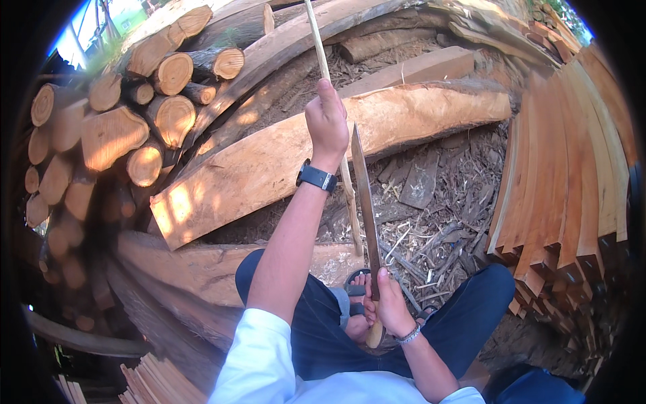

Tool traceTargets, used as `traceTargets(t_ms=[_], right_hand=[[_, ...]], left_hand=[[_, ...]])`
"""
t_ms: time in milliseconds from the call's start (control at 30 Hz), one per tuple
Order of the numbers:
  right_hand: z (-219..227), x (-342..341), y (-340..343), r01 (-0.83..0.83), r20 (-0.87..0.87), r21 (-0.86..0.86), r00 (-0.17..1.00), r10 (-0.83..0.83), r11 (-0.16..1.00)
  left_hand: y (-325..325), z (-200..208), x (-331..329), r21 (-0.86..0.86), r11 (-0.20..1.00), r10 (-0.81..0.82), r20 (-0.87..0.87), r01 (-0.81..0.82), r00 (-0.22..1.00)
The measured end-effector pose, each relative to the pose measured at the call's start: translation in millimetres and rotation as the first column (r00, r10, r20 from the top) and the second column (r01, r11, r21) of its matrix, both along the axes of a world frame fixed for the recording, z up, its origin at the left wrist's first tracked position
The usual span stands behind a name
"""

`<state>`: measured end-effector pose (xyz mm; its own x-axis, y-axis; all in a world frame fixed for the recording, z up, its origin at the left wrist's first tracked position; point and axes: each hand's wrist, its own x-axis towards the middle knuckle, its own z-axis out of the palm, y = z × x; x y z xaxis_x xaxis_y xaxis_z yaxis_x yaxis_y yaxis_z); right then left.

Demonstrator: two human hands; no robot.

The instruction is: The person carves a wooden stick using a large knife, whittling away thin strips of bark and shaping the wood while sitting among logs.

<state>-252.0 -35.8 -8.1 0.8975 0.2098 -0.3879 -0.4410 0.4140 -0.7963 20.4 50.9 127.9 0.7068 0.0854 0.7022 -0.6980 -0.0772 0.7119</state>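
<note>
My left hand [328,128] is closed round a long, thin, pale stick [317,37], its thumb laid along the wood. The stick slants from the top of the view down to the sawn timber in front of my legs. Low between my knees, my right hand [393,312] grips a machete [367,202] by its light wooden handle [375,335]. The dark blade points up and away, just right of the stick's lower part. I cannot tell whether blade and stick touch.
A thick sawn slab [269,168] lies across the ground ahead. Cut logs [173,118] are piled at the left, and long boards [562,168] are stacked at the right. Bark and wood shavings [437,222] cover the ground. My sandalled feet [356,289] are close to the machete.
</note>
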Motion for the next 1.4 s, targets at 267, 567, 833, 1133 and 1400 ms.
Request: traceTargets(t_ms=[267, 567, 833, 1133, 1400], right_hand=[[-8, 0, 9, -0.018, 0.152, -0.219, 0.987, 0.053, 0.976], [-17, -1, 12, -0.027, 0.268, -0.447, 0.95, 0.163, 0.894], [-15, -4, 11, 0.042, 0.315, -0.421, 0.943, 0.103, 0.906], [-7, -5, 4, -0.019, 0.236, -0.334, 0.966, 0.104, 0.942], [5, -7, 2, 0.0, 0.284, -0.354, 0.953, 0.107, 0.935]], left_hand=[[31, -5, -35, -0.075, 0.994, 0.077, 0.047, -0.073, 0.996], [41, -6, -80, -0.169, 0.982, 0.087, -0.007, -0.087, 0.996], [30, -6, -83, -0.165, 0.983, 0.078, 0.002, -0.077, 0.997], [30, -7, -83, -0.16, 0.984, 0.081, 0.019, -0.077, 0.997], [32, -9, -79, -0.161, 0.983, 0.099, 0.033, -0.093, 0.995]])
